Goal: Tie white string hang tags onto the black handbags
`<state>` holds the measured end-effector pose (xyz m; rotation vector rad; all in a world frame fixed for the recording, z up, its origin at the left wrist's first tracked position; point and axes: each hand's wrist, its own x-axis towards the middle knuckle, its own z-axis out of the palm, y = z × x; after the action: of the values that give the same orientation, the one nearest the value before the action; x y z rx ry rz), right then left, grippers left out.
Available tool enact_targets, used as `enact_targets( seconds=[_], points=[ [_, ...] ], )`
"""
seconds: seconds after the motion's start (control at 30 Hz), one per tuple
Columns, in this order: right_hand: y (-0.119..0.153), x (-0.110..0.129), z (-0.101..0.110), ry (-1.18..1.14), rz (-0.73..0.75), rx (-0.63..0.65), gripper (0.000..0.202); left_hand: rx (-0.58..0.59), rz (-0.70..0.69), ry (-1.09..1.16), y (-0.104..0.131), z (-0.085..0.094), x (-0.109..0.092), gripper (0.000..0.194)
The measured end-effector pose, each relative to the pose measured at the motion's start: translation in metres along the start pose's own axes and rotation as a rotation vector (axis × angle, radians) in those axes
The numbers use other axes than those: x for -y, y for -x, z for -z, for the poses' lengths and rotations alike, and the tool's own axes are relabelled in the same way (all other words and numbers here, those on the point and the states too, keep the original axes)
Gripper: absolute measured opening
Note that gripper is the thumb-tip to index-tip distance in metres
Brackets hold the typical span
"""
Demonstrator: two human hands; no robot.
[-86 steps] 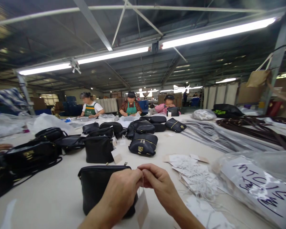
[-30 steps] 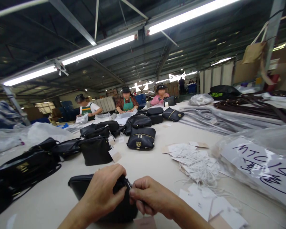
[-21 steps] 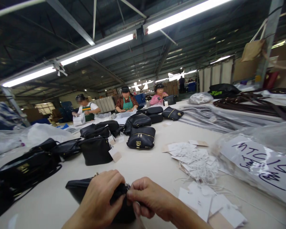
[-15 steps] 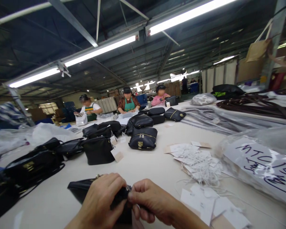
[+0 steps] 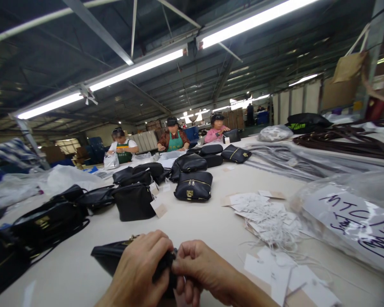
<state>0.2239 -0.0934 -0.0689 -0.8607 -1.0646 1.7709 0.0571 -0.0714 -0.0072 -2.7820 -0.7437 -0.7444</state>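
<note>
At the near edge of the table, my left hand [image 5: 141,268] is wrapped over a black handbag [image 5: 106,255], gripping its right end. Gold-coloured metal shows on the bag's top behind my knuckles. My right hand [image 5: 198,268] meets the left at that end, thumb and fingers pinched close by the bag's side. What the pinch holds is too small and too covered to make out. A pale tag-like piece shows faintly below my right fingers. Most of the bag's right side is hidden behind both hands.
Black handbags [image 5: 193,186] stand ahead and to the left, some with paper tags. White tags with strings [image 5: 269,217] lie in a pile at right, beside a written-on plastic bag [image 5: 348,217]. Dark straps [image 5: 345,138] lie far right. Three co-workers [image 5: 174,140] sit across the table.
Both hands keep nearly the same hold at the bag's end, the right fingers shifting slightly. The co-worker at the far left has raised a hand. The view has moved slightly.
</note>
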Motion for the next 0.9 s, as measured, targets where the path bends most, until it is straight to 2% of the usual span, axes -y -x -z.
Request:
enact_targets(
  seconds=[0.1,0.17,0.3,0.5,0.73,0.9],
  points=[
    [0.000,0.001,0.000,-0.024,0.004,-0.028,0.027,-0.106,-0.002,-0.013,0.004,-0.004,0.001,0.021],
    [0.000,0.002,0.000,-0.037,0.016,-0.041,0.031,-0.126,-0.003,-0.003,0.006,-0.006,0.003,0.022],
    [0.001,0.002,0.002,-0.071,0.045,-0.028,0.043,-0.146,-0.037,0.025,0.009,-0.009,0.004,0.022],
    [0.000,0.001,0.000,-0.073,0.062,-0.010,0.066,-0.101,-0.040,0.055,0.005,-0.002,0.000,0.026],
    [-0.001,0.000,0.000,-0.132,0.038,0.042,0.074,-0.168,-0.119,0.069,0.004,-0.003,0.000,0.023],
    [-0.003,-0.005,0.002,-0.141,0.058,0.114,0.075,-0.287,-0.192,0.076,0.011,-0.004,0.002,0.036]
  ],
)
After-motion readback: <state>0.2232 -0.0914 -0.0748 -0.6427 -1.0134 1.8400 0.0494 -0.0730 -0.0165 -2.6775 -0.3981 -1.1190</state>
